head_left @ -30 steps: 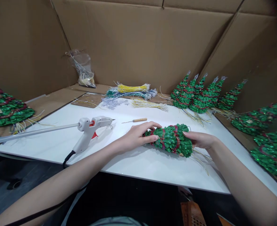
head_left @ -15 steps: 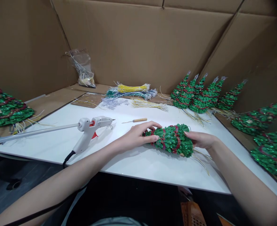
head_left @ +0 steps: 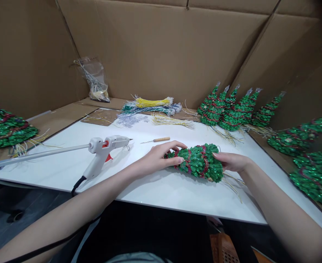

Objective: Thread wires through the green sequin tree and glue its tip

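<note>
A glittery green Christmas tree ornament [head_left: 199, 162] with red garlands lies on its side on the white board [head_left: 150, 190]. My left hand [head_left: 167, 157] grips its narrow end, thumb on the near side and fingers over the top. At the wide base, my right hand [head_left: 233, 162] pinches the rim with the thumb in front; its other fingers are partly hidden behind the base. Pale wires [head_left: 233, 187] stick out of the base onto the board. Beyond my left hand lies an awl [head_left: 161, 139] with a wooden handle.
A white glue gun [head_left: 102, 153] with a long glue stick stands at left. Wire bundles [head_left: 152, 104] and a plastic bag [head_left: 95, 82] are at the back. More trees stand at back right [head_left: 233, 109], right edge and far left. Cardboard walls [head_left: 161, 51] enclose the table.
Both hands keep the same hold on the tree. The whole view has shifted very slightly; nothing else has visibly moved.
</note>
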`<action>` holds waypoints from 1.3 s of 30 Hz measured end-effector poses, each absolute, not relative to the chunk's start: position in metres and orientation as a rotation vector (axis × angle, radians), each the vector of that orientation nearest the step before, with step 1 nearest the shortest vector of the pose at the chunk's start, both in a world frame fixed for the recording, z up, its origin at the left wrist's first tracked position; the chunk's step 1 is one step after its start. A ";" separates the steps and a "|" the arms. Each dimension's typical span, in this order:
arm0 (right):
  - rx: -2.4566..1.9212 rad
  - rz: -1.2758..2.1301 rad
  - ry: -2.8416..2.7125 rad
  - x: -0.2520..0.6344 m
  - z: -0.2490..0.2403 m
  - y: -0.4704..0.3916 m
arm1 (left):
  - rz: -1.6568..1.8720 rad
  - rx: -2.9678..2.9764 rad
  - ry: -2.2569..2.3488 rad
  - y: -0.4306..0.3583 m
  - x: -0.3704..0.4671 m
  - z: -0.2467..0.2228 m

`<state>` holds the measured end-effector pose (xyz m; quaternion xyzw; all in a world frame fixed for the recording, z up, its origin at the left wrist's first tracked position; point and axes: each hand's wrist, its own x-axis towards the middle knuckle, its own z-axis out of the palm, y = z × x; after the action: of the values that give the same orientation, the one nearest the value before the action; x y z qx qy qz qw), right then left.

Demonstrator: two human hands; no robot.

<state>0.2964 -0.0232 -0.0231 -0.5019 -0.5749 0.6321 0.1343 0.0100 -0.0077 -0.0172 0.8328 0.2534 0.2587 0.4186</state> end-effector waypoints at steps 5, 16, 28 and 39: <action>-1.444 1.860 -1.698 0.298 -0.023 -0.024 | 0.659 2.089 0.647 -0.008 0.010 -0.017; -1.452 1.842 -1.689 0.301 -0.027 -0.022 | 0.665 2.098 0.652 -0.006 0.010 -0.019; -1.434 1.820 -1.643 0.299 -0.026 -0.023 | 0.658 2.095 0.656 -0.005 0.011 -0.020; -1.455 1.832 -1.673 0.295 -0.020 -0.023 | 0.666 2.075 0.635 -0.006 0.012 -0.019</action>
<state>0.2952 -0.0226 -0.0204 -0.5014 -0.5766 0.6313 0.1326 0.0115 -0.0062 -0.0188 0.8287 0.2536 0.2658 0.4223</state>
